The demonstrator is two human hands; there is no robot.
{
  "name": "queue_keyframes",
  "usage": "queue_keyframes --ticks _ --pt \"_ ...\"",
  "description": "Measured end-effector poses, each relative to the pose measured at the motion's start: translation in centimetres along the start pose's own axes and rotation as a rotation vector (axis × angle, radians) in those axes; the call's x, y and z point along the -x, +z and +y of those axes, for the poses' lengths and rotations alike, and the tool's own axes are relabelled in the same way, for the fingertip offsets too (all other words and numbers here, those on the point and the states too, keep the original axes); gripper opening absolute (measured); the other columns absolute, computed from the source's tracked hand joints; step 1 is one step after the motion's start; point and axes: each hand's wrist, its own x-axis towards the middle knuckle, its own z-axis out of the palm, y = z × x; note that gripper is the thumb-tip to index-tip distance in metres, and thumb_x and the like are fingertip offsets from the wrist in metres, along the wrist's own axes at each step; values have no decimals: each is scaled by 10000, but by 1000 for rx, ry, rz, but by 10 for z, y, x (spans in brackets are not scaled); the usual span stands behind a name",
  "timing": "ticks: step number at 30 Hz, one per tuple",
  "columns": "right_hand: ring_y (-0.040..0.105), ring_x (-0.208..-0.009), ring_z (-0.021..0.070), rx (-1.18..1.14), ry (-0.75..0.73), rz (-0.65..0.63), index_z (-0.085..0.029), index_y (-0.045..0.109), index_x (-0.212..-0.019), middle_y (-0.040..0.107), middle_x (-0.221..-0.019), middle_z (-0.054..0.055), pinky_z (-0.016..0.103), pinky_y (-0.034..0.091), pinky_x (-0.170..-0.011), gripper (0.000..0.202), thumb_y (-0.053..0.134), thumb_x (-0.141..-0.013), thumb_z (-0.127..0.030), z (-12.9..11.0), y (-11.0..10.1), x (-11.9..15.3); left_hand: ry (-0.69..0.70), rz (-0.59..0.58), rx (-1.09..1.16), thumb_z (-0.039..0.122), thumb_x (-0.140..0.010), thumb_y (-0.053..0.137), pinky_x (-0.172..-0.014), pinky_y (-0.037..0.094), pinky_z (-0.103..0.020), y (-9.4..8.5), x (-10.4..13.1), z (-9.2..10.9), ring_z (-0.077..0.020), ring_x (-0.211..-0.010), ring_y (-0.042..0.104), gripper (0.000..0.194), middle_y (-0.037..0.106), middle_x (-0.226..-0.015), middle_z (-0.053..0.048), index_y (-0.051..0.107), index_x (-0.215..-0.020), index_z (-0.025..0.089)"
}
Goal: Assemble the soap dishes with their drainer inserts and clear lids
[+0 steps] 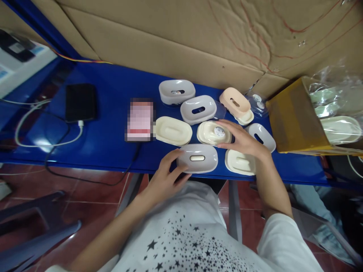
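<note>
My left hand [167,177] has its fingers and thumb around the left end of a grey oval dish [210,158] near the table's front edge; something cream shows through the dish's slot. Behind it, my right hand [241,138] grips the right side of a cream dish [205,132] with a clear cover and a round sticker on top. To the left lies a cream oval tray [173,131]. Another cream piece [239,162] rests under my right wrist, with a grey slotted dish [262,138] beyond it.
Two grey dishes [177,91] [198,109] and a peach dish [235,101] stand behind. A cardboard box [295,121] at the right holds wrapped pieces. A blurred pink object [140,120], a black box [81,102] and cables are at left. A cardboard wall [170,41] borders the back.
</note>
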Motion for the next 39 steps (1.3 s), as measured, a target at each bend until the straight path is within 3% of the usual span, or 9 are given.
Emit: queue_keyframes --ticks 4,7,9,13,17,28,35,37,39 --pt "469 -1599 375 19 2 39 -363 410 -1705 503 -1721 88 623 402 -1317 877 819 -951 -547 0 -5 1 -66 -2 47 153 -989 777 -1174 605 -545 -3 7 -1 -346 -1477 565 291 521 -1532 -185 613 -1224 203" --pt "468 -1602 373 51 -25 120 -345 404 -1707 501 -1720 105 629 404 -1319 874 825 -955 -496 -19 -10 2 -114 46 107 179 -974 807 -1169 612 -522 0 10 -3 -321 -1457 590 461 547 -1515 -183 571 -1369 216" --pt "479 -1597 365 66 -68 82 -338 393 -1713 490 -1731 105 618 422 -1314 863 810 -972 -487 -39 -9 4 -164 74 154 212 -968 826 -1160 616 -521 3 11 -4 -314 -1449 600 597 560 -1520 -183 517 -1478 234" --pt "487 -1595 362 104 -157 -66 -277 410 -1713 479 -1739 133 587 454 -1306 849 788 -992 -517 -80 10 9 -237 95 258 302 -953 862 -1165 601 -566 7 10 -7 -335 -1473 592 764 549 -1579 -167 445 -1593 306" --pt "450 -1617 381 157 -206 -68 -216 425 -1707 450 -1749 181 601 444 -1313 834 758 -1013 -536 -100 31 14 -329 56 354 414 -956 863 -1179 590 -573 6 9 -8 -337 -1453 623 800 585 -1561 -153 432 -1625 327" --pt "391 -1642 410 252 -172 48 -218 238 -1776 376 -1775 227 646 435 -1292 898 650 -1063 -577 -102 69 25 -196 -46 222 439 -1037 752 -1174 583 -596 -7 7 -9 -350 -1505 580 769 559 -1622 -170 352 -1687 341" --pt "404 -1632 415 267 6 249 -270 194 -1778 421 -1752 206 669 416 -1285 921 663 -1053 -590 -86 65 40 -162 -39 -111 302 -1097 646 -1290 434 -658 -16 -11 -20 -405 -1655 364 748 408 -1741 -221 264 -1738 261" --pt "411 -1623 431 319 41 293 -293 241 -1761 433 -1743 205 691 398 -1276 884 657 -1049 -610 -80 62 38 -153 -83 -177 311 -1101 628 -1302 392 -697 -11 -16 -23 -428 -1649 369 705 460 -1710 -229 308 -1722 216" --pt "416 -1616 436 380 59 318 -309 277 -1747 436 -1740 204 704 372 -1274 834 635 -1059 -615 -74 60 33 -125 -122 -203 295 -1101 617 -1305 374 -716 -6 -16 -23 -416 -1566 497 598 607 -1584 -201 426 -1659 203"
